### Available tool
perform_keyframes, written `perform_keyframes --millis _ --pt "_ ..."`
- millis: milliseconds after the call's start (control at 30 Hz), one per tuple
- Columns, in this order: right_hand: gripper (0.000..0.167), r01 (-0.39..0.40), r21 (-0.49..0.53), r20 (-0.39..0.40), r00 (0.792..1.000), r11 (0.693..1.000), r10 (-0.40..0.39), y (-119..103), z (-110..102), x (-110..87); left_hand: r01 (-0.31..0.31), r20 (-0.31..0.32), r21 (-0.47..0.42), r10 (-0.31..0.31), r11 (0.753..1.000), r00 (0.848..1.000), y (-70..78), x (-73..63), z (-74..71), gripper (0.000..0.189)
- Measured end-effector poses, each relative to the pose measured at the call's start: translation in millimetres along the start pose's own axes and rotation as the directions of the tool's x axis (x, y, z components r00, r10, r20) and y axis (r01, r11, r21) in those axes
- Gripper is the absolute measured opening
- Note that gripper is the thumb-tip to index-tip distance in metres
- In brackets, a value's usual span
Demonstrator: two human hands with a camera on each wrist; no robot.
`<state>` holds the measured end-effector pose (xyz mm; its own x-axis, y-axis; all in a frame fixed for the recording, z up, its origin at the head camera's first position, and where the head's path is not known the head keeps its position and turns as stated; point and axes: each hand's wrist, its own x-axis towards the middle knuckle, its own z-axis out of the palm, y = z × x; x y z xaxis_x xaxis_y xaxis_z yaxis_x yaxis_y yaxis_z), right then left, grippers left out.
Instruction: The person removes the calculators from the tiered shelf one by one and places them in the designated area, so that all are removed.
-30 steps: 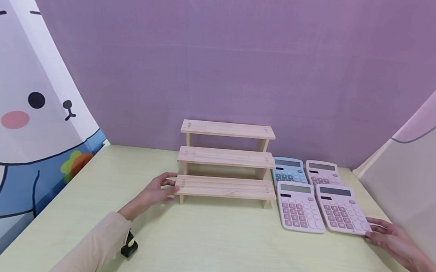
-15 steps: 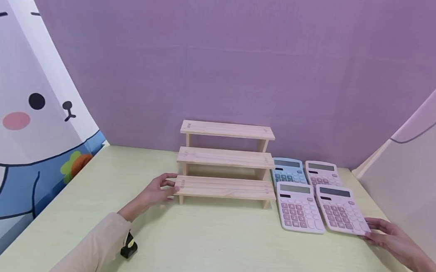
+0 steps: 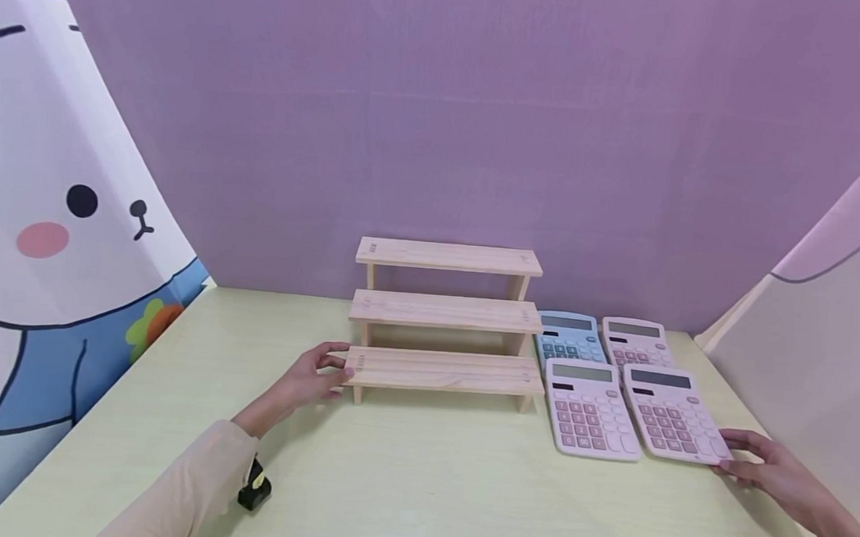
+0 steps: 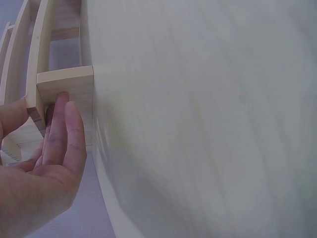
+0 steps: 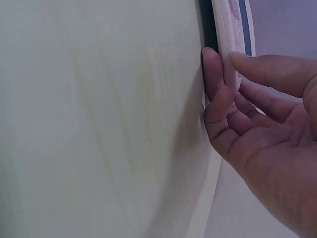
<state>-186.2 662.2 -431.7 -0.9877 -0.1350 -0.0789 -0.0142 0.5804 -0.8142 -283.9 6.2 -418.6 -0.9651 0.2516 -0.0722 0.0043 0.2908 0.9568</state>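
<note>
A three-step wooden display shelf (image 3: 442, 369) stands on the table. At its lowest board's left end is my left hand (image 3: 312, 378), thumb on top and fingers underneath, pinching the board (image 4: 35, 99). To the right of the shelf lie several calculators in two rows. The front right pink calculator (image 3: 676, 415) has its lower right corner pinched by my right hand (image 3: 782, 483); in the right wrist view the thumb is on the face of the calculator (image 5: 229, 44) and fingertips are beneath its edge. Beside it lies another pink calculator (image 3: 593, 410).
Behind are a blue calculator (image 3: 569, 336) and a further pink calculator (image 3: 636, 343). A purple backdrop (image 3: 453, 138) rises at the table's far edge. A cartoon-printed panel (image 3: 52, 155) borders the left side and a pale panel (image 3: 831, 350) the right. The pale table (image 3: 416, 489) extends toward me.
Both hands keep their hold and place, apart from a slight shift of the right hand. The shelf and calculators stay put. The cartoon panel at left has shifted slightly to the right.
</note>
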Motion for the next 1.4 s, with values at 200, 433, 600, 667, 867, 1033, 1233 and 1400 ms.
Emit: perform_keyframes --millis 200,433,600,667,867,1033,1233,1400 --pt "0.027 -0.052 -0.052 -0.02 0.999 0.997 0.051 -4.6 -0.5 -0.4 0.002 -0.003 -0.006 -0.002 1.0 1.0 -0.5 1.2 0.6 0.052" --pt "0.035 -0.009 -0.046 -0.022 1.0 0.999 0.008 -2.7 -1.6 -1.6 0.001 -0.004 -0.007 -0.001 1.0 1.0 0.1 1.7 1.0 0.052" --pt "0.031 -0.015 -0.079 -0.06 0.998 0.997 0.01 -1.9 0.3 -1.9 -0.002 -0.006 -0.003 0.002 1.0 1.0 2.4 0.4 0.5 0.051" --pt "0.029 -0.027 -0.088 -0.072 0.997 0.996 0.021 -1.8 1.0 -2.2 0.0 -0.007 -0.003 0.0 1.0 1.0 2.6 0.5 0.2 0.052" --pt "0.027 -0.045 -0.107 -0.071 0.997 0.993 0.037 -1.7 0.8 -4.0 -0.003 -0.006 -0.007 0.003 1.0 1.0 2.4 0.5 0.5 0.052" --pt "0.027 -0.023 -0.109 -0.082 0.997 0.994 0.014 -0.2 1.1 -4.9 0.002 -0.007 -0.001 -0.002 1.0 1.0 2.0 0.3 0.6 0.052" --pt "0.024 -0.004 -0.104 -0.093 0.996 0.995 -0.005 -2.9 0.0 -5.7 0.005 -0.006 -0.006 -0.005 1.0 1.0 1.8 1.3 -0.1 0.051" --pt "0.025 -0.012 -0.109 -0.111 0.994 0.994 0.0 -9.5 -0.9 -6.1 -0.015 0.008 0.002 0.015 1.0 1.0 2.5 1.4 -1.5 0.052"
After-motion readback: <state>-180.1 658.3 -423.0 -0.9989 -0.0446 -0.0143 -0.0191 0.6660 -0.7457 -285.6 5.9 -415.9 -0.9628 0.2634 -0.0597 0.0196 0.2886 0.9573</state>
